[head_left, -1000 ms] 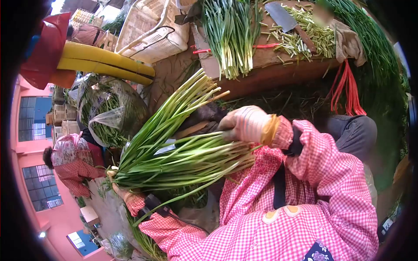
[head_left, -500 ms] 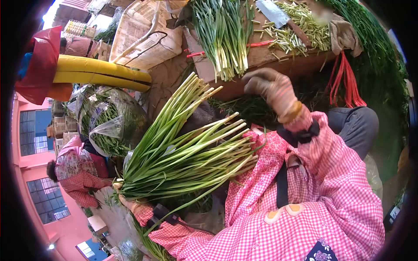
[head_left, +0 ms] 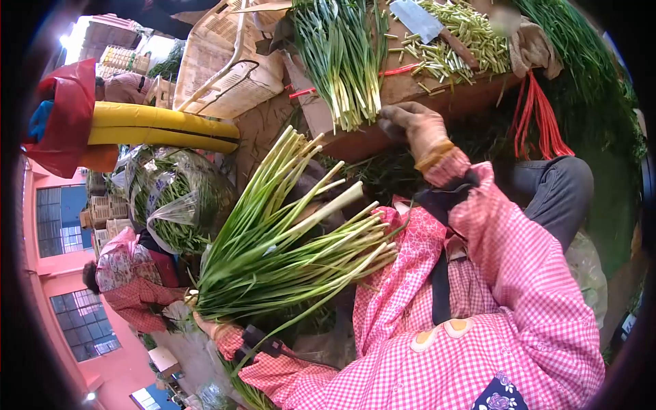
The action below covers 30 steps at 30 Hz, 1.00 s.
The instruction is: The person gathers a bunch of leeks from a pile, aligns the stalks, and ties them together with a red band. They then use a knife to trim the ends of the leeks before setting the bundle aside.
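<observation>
My left hand [head_left: 210, 325], at the lower left, is wrapped round the leafy end of a large loose bunch of garlic greens [head_left: 273, 256]. The pale stem ends fan out toward my lap, and one thicker stalk [head_left: 335, 205] stands out among them. My right hand [head_left: 417, 130] wears a glove with dark fingertips. Its fingers are bent and close together, right at the pale ends of a second bunch of garlic greens [head_left: 345, 68] lying on the brown board [head_left: 437, 102]. Whatever may be between the right fingertips is hidden.
On the board, a cleaver [head_left: 418, 20] rests by a heap of cut stem pieces [head_left: 471, 41]. Red ties [head_left: 536, 123] hang from its edge beside a cloth [head_left: 536, 48]. A plastic-wrapped bundle [head_left: 181, 195], a yellow padded bar [head_left: 160, 126] and another person [head_left: 130, 273] are at left.
My right hand has straightened at the wrist, its fingertips coming close to the bunch on the board. In the left hand's bunch the stalks have spread, with a thick one now standing out.
</observation>
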{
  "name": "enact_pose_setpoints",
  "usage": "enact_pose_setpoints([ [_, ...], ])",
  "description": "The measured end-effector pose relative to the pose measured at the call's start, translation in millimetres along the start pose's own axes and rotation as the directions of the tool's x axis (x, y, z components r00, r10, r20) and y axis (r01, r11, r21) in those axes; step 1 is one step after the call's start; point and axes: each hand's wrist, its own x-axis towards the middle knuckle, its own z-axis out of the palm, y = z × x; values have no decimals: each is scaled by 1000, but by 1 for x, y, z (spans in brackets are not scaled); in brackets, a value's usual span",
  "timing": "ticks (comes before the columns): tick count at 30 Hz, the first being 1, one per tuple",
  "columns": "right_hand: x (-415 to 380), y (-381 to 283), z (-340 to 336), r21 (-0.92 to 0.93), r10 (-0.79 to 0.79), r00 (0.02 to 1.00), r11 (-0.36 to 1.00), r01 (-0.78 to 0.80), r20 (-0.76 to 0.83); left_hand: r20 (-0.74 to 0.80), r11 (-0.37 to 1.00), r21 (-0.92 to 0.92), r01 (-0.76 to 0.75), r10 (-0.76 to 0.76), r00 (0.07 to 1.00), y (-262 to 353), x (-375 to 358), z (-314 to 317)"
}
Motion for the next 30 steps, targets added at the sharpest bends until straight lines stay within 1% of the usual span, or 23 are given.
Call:
enact_pose_setpoints([
  [2,-24,-1,-12,-213,130,939,975,-63,320,13,879,470,-82,86,996,3,2,-9],
  [4,-38,13,-13,-429,346,784,896,-113,515,-7,871,487,-56,68,998,6,3,-11],
  [5,-40,12,-6,-660,487,714,750,-46,503,21,896,439,-66,63,998,18,8,-27],
  [6,-41,29,0,-616,316,645,725,308,696,49,918,389,-80,66,997,25,11,-35],
  [7,-57,17,22,-696,416,590,604,389,692,154,850,518,-95,17,988,8,7,-14],
  [10,-101,-11,44,-649,571,391,754,98,722,-60,948,316,-46,69,996,-21,1,27],
  [11,-93,-14,39,-503,370,440,831,237,818,-31,899,-438,-7,-7,1000,-1,2,4],
  [12,-79,-19,28,-346,155,452,859,378,878,-1,336,-942,27,-83,997,18,3,-18],
  [13,-54,-6,15,-372,13,596,793,483,803,52,145,-987,67,-104,993,23,-3,-26],
  [14,-47,-14,12,-500,176,828,855,140,532,122,-51,-992,117,-116,986,25,-2,-30],
  [15,-40,-22,8,-406,311,933,887,-218,180,203,-248,-954,169,-119,972,25,6,-34],
  [17,-48,-25,5,-413,347,896,885,-215,278,321,-596,-775,211,-83,943,30,4,-44],
  [19,-59,-15,-4,-397,415,822,881,-257,389,280,-463,-865,195,-122,952,45,17,-64],
  [20,-59,-10,-8,-450,409,788,873,-191,460,169,-133,-980,151,-139,976,49,23,-72],
  [21,-59,1,-8,-597,393,752,802,1,530,106,319,-937,140,-121,987,56,22,-80],
  [22,-65,2,1,-692,389,704,693,201,594,50,753,-653,81,-64,997,47,20,-65],
  [23,-74,2,10,-726,428,656,628,279,622,9,942,-337,15,-13,1000,38,17,-49],
  [24,-87,-6,28,-746,468,606,562,357,643,-13,989,-146,-25,24,1000,30,13,-37],
  [25,-91,-7,42,-714,544,579,694,98,608,-20,998,-52,-48,47,999,24,9,-27],
  [26,-91,-16,52,-610,358,632,757,234,687,-22,998,14,-66,67,998,21,5,-21],
  [28,-80,-33,63,-402,312,622,916,5,718,-29,992,92,-88,91,995,18,0,-11],
  [29,-78,-42,64,-531,463,657,840,-111,595,-27,990,103,-93,96,995,17,-1,-9],
  [30,-70,-39,60,-646,386,708,752,130,592,-27,989,101,-106,109,994,19,-2,-11],
])
